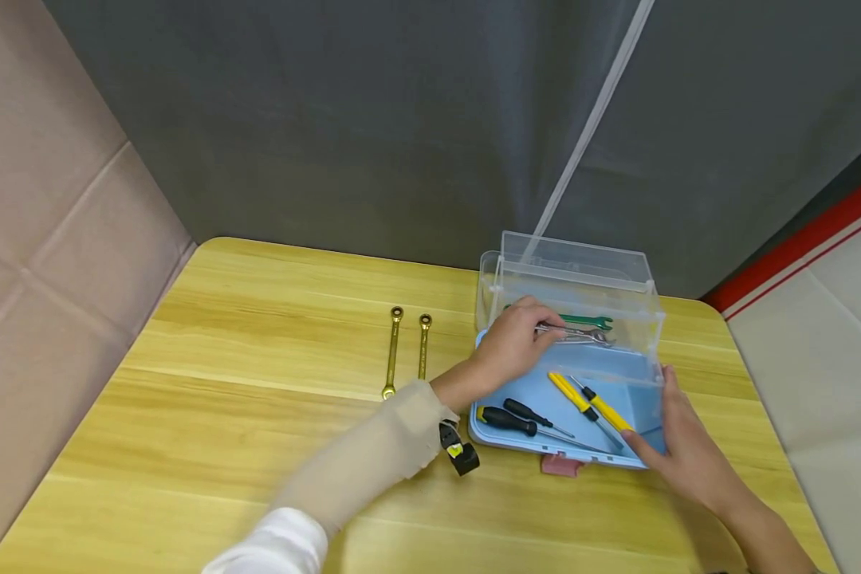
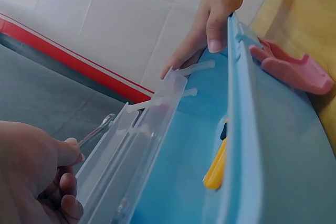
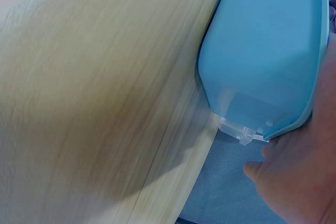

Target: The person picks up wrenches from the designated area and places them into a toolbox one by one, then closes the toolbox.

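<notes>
My left hand pinches a silver wrench between thumb and fingers, over the clear plastic tray of a blue toolbox. A green wrench lies just behind it. My right hand grips the toolbox's right rim, its thumb at the inner side and the fingers around the outside. Inside the blue bottom lie two yellow-handled screwdrivers, one with its handle toward the back, the other with its handle near my right thumb. Two dark-handled screwdrivers lie along the front left.
Two gold ratchet wrenches lie on the wooden table left of the toolbox, the right one partly hidden by my left forearm. A pink latch hangs from the box's front. A grey curtain stands behind the table.
</notes>
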Demonstrator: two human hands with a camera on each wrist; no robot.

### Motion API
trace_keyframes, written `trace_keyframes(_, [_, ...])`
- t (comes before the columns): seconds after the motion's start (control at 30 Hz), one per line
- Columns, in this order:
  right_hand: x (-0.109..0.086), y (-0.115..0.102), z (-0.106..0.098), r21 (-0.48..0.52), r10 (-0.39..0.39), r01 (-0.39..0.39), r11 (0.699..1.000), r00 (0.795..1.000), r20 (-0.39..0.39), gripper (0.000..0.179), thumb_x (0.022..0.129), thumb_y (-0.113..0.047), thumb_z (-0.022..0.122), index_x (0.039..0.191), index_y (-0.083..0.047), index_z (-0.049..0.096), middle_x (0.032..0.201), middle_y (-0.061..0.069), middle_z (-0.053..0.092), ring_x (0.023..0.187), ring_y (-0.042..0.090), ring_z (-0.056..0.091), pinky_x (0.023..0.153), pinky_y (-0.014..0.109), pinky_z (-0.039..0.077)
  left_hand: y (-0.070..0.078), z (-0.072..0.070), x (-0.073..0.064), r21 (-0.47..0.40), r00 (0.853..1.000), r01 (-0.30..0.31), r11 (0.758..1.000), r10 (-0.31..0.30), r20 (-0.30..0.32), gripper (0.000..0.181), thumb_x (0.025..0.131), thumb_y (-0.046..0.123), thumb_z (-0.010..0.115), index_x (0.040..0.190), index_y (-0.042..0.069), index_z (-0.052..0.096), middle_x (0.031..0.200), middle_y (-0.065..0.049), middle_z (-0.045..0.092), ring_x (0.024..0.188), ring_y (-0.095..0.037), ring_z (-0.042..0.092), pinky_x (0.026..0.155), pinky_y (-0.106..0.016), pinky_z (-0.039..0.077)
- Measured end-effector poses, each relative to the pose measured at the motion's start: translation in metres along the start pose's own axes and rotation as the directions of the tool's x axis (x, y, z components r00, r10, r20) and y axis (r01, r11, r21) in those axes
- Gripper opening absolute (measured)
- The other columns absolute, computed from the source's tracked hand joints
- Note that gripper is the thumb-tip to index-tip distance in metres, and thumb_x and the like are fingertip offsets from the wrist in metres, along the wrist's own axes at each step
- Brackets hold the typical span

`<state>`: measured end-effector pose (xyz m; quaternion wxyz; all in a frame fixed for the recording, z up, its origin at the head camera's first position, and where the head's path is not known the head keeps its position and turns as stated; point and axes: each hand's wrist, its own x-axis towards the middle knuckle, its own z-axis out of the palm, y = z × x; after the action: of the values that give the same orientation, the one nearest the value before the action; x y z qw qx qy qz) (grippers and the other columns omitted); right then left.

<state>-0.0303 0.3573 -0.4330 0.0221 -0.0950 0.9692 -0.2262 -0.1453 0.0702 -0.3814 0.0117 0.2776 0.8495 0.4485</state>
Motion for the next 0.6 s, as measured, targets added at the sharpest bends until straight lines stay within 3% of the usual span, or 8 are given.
trace_keyframes(0.4, [-0.002, 0.0, -0.003, 0.006, 0.007, -0.007, 1.0, 1.0, 0.01, 0.111, 0.097, -0.032, 0.069, 0.158, 0.0, -0.018, 0.164, 0.033, -0.007, 0.147, 0.058, 0.006, 0.109, 0.076, 0.014, 0.004, 0.015, 0.005, 0.059, 0.999, 0.026, 0.998, -0.027, 0.017, 0.021, 0.101, 0.025, 0.066, 0.114, 0.013, 0.076, 0.111, 0.002, 0.064, 0.086, -0.005, 0.055, 0.071, -0.011, 0.043])
trace_keyframes(0.6, [-0.004, 0.001, -0.002, 0.012, 0.0, -0.001, 1.0, 1.0, 0.005, 0.11, 0.097, -0.031, 0.069, 0.158, -0.001, -0.018, 0.164, 0.033, -0.008, 0.148, 0.056, 0.004, 0.113, 0.073, 0.011, 0.005, 0.023, 0.006, 0.147, 0.998, 0.037, 0.988, -0.045, 0.05, 0.021, 0.1, 0.027, 0.066, 0.115, 0.016, 0.076, 0.109, 0.005, 0.063, 0.092, -0.003, 0.056, 0.074, -0.008, 0.044])
